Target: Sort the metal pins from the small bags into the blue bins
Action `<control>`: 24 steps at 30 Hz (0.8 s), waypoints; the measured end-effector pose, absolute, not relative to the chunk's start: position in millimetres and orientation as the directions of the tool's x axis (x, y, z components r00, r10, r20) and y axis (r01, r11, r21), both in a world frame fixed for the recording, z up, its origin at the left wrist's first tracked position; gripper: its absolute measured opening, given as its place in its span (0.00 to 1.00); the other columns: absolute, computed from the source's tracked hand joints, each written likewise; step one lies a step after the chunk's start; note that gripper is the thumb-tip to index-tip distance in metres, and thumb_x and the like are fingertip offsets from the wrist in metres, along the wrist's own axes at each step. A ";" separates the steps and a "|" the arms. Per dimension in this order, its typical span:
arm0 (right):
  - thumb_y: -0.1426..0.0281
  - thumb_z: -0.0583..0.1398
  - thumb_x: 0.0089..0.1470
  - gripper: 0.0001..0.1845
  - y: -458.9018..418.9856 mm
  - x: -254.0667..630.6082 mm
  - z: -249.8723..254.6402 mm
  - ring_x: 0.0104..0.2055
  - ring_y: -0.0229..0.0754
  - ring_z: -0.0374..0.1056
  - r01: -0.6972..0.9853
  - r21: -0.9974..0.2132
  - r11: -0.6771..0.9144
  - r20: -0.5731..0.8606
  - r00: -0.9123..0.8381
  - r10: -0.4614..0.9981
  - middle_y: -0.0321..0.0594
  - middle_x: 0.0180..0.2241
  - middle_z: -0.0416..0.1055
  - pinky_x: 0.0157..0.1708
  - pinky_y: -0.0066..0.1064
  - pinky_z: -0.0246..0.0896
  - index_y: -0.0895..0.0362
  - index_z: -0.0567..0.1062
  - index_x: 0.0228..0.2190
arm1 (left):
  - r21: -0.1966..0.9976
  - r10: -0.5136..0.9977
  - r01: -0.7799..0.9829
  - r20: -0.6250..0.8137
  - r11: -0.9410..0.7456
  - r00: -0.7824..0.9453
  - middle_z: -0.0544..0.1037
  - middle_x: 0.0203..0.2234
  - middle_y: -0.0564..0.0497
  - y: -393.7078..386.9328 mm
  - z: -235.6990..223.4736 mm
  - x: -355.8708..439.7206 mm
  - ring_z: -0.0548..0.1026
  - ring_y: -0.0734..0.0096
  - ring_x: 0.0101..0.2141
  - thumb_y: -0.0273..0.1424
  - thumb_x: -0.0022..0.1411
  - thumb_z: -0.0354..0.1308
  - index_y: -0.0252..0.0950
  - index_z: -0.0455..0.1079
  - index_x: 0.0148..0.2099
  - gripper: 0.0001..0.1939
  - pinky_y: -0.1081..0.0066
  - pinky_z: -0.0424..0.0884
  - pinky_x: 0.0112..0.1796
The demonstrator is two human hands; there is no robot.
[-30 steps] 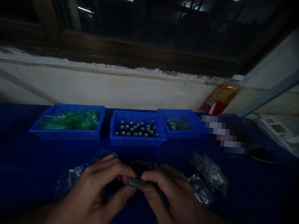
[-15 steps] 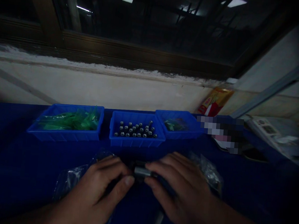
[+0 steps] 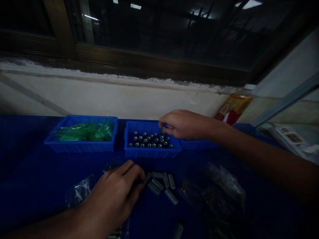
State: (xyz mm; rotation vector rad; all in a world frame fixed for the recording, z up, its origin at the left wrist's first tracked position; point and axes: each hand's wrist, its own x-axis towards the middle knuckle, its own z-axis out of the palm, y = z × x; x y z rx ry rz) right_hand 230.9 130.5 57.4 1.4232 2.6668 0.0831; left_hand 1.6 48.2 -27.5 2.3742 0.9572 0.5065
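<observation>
My right hand reaches over the right rear of the middle blue bin, finger and thumb pinched on a small metal cylinder. In that bin, several metal cylinders stand upright, their round open ends facing up. My left hand rests low on the table, fingers curled in beside a loose pile of grey metal cylinders. Its fingertips are hidden, so what they hold I cannot make out. One more cylinder lies apart, nearer to me.
A blue bin with green plastic bags stands left, another blue bin right, partly behind my forearm. Clear bags of small parts lie right, another clear bag left. A red and gold package leans by the wall.
My hands were together at a metal cylinder over the table. My right hand has moved up and away to the middle bin; the left stays low, and the pile now shows.
</observation>
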 end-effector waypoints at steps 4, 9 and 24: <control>0.73 0.56 0.46 0.09 135.3 229.2 50.7 0.29 0.39 0.65 0.800 0.161 0.578 -0.119 -0.566 0.816 0.39 0.28 0.71 0.26 0.30 0.52 0.55 0.74 0.32 | 0.606 0.709 0.501 0.156 -0.618 0.687 0.70 0.35 0.48 47.9 -25.7 0.3 0.71 0.65 0.32 0.23 0.57 0.48 0.36 0.64 0.45 0.13 0.60 0.70 0.34; 0.76 0.55 0.46 0.11 133.9 225.4 47.7 0.30 0.39 0.65 0.759 0.234 0.608 -0.149 -0.590 0.793 0.38 0.29 0.71 0.27 0.30 0.52 0.54 0.74 0.32 | 0.581 0.661 0.466 0.173 -0.667 0.730 0.69 0.38 0.49 47.1 -27.1 -0.5 0.72 0.65 0.34 0.23 0.58 0.46 0.44 0.64 0.50 0.19 0.60 0.70 0.36; 0.71 0.52 0.53 0.09 61.6 209.2 40.7 0.33 0.39 0.64 0.842 0.056 0.537 0.466 -0.497 0.731 0.39 0.30 0.69 0.34 0.31 0.58 0.57 0.70 0.36 | 0.803 0.756 0.314 0.238 -0.506 0.609 0.68 0.25 0.54 49.9 -26.5 -1.9 0.67 0.75 0.26 0.26 0.62 0.45 0.36 0.59 0.38 0.03 0.74 0.64 0.26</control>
